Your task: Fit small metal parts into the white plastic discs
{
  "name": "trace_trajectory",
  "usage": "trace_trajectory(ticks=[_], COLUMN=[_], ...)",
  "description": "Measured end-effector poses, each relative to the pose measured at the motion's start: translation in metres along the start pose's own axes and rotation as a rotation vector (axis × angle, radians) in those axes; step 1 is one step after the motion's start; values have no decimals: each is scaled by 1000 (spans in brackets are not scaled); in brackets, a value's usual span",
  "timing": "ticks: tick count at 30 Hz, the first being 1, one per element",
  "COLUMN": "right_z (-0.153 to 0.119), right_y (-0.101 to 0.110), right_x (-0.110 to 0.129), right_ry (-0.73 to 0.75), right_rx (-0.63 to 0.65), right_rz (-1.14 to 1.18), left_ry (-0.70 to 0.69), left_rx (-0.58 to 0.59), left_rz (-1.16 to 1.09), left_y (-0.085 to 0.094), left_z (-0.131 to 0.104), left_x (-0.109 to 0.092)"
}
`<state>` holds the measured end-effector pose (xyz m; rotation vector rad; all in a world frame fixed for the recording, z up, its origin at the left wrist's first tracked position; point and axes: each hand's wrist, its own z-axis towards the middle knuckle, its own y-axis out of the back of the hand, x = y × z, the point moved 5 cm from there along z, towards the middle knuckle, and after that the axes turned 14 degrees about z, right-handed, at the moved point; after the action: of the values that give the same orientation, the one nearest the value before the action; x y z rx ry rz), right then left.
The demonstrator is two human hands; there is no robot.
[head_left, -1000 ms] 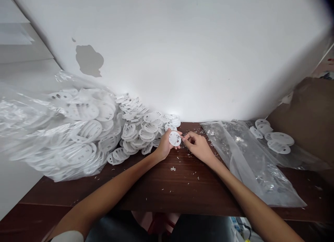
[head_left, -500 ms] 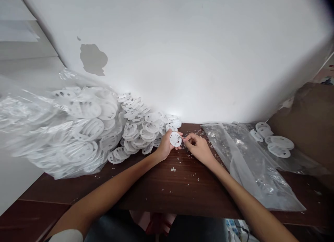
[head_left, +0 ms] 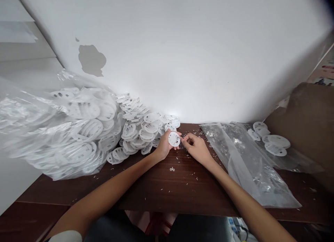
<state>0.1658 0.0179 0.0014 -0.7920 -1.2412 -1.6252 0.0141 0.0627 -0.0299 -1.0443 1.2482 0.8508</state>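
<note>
A round white disc [head_left: 174, 139] with small slots is held in my left hand [head_left: 164, 146], its flat face turned toward me. Close to the disc's right edge, my right hand [head_left: 194, 146] has thumb and forefinger pinched together; whatever lies between the tips is too small to name. Many tiny white and metallic bits are scattered on the dark wooden table [head_left: 156, 181] around and below my hands. One small flat metal piece [head_left: 172, 169] lies below the disc.
A large clear bag [head_left: 78, 141] full of white discs fills the left, beside a heap of loose discs [head_left: 130, 130]. On the right lies a flat plastic bag [head_left: 242, 158] with small shiny parts; more discs [head_left: 278, 141] rest beyond it. A white wall [head_left: 182, 54] rises behind.
The whole view has shifted slightly, so things sit a little further left. Both hands keep nearly the same pose around the disc.
</note>
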Motion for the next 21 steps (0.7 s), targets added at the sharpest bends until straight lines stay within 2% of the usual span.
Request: trace_trajectory(ticks=[21], right_z=[-2], right_y=[-5], right_x=[-2], right_ry=[-10], right_rx=[-13], right_rz=[58], left_ry=[7], left_rx=[0], left_rz=[-33], left_y=[0], left_z=[0], left_x=[-2])
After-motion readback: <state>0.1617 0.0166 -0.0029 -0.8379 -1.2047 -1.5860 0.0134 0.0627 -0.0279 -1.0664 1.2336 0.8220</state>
